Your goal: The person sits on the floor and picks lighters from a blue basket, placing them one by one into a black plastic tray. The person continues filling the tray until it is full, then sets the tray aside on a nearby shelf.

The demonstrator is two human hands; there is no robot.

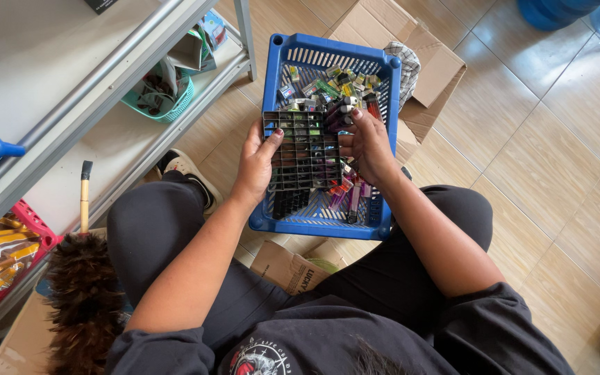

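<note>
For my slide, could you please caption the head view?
Both hands, left and right, hold a black grid tray over a blue basket of lighters.

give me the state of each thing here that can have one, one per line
black plastic grid tray: held over the basket, partly filled
blue plastic slotted basket: on the floor, loose small items inside
left hand: gripping the tray's left edge
right hand: at the tray's right edge
brown cardboard box: open

Beige tiled floor (543, 167), bearing a blue plastic basket (272, 90) at centre, an open cardboard box (439, 69) just behind it, a feather duster (81, 298) near left, blue water jugs (564, 10) far right.
</note>
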